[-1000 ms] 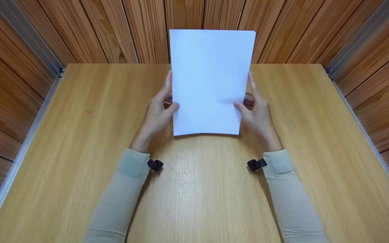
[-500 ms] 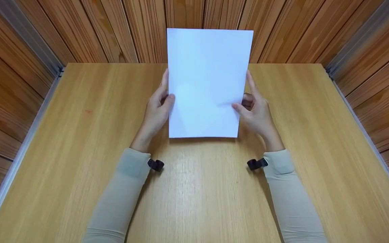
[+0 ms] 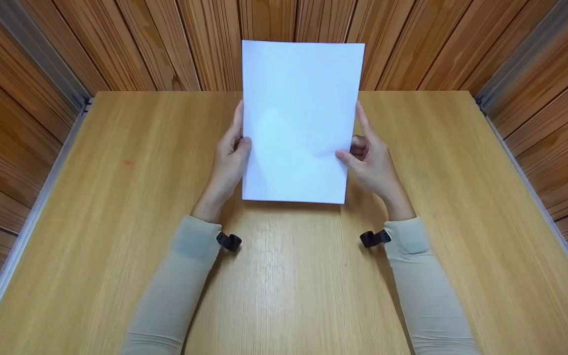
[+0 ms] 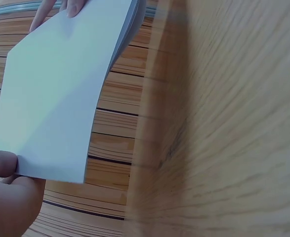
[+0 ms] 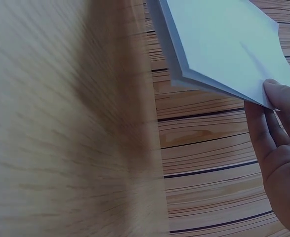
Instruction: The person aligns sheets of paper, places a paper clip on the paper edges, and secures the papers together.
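A stack of blank white paper sheets (image 3: 296, 118) is held raised above the table, its long sides running away from the person. My left hand (image 3: 229, 160) pinches the left edge, thumb on the top face and fingers behind. On the opposite edge my right hand (image 3: 375, 162) pinches the sheets the same way, and a small crease runs from its thumb. Seen from the right wrist, the paper (image 5: 228, 49) shows several layers slightly apart at the lower edge, with the right hand (image 5: 283, 148) gripping its side. Most fingertips are hidden behind the paper.
A light wooden table (image 3: 284, 286) lies under the arms, with a small reddish mark (image 3: 128, 162) on its left side. Wood-plank walls (image 3: 141, 44) rise behind and at both sides. Each wrist carries a small black camera (image 3: 229, 241).
The paper stack has shifted slightly left, and its near edge has flattened. My left thumb has moved up along the left edge. The right hand keeps its grip, moving slightly left.
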Motion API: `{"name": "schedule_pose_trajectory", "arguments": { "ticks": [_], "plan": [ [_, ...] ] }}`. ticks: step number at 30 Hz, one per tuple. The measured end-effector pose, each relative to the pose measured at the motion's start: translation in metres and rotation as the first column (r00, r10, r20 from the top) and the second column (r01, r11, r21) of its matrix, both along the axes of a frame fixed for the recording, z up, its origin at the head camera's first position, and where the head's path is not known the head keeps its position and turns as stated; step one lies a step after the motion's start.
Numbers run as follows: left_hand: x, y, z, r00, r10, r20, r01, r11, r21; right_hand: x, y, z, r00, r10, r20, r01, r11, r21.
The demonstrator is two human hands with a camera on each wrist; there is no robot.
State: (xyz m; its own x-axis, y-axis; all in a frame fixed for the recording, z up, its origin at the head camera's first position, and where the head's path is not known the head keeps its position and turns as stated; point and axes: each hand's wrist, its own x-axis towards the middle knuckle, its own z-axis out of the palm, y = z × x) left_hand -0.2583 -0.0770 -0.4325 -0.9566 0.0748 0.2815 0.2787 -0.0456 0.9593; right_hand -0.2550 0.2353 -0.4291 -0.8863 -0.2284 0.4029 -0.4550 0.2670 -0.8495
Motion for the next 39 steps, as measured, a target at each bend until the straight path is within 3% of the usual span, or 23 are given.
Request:
{"name": "schedule_pose_trajectory", "arguments": {
  "ticks": [7,16,24,29,34,39],
  "plan": [
    [-0.006,-0.001,-0.010,0.999,0.035,-0.005,-0.035,0.999,0.023,0.001,-0.003,0.001,1.000,0.011,0.006,-0.011,1.000,0.004],
    [-0.004,0.000,-0.009,0.998,0.064,-0.025,-0.063,0.997,0.050,0.000,-0.003,0.002,0.999,0.040,0.034,-0.039,0.999,-0.016],
    [-0.003,0.001,-0.007,0.992,0.115,-0.059,-0.114,0.993,0.011,-0.001,-0.007,0.001,0.998,0.039,0.057,-0.033,0.995,-0.095],
    [0.000,0.004,-0.002,0.992,0.119,-0.049,-0.118,0.993,0.022,0.000,-0.014,0.001,0.998,0.004,0.066,0.006,0.988,-0.157],
    [0.013,0.010,0.013,0.994,0.104,-0.027,-0.103,0.994,0.029,0.000,-0.019,0.000,0.995,-0.048,0.093,0.066,0.976,-0.205],
    [0.011,0.011,0.009,0.995,0.101,-0.025,-0.101,0.995,0.014,0.000,-0.022,-0.001,0.993,-0.103,0.064,0.114,0.972,-0.204]
  ]
}}
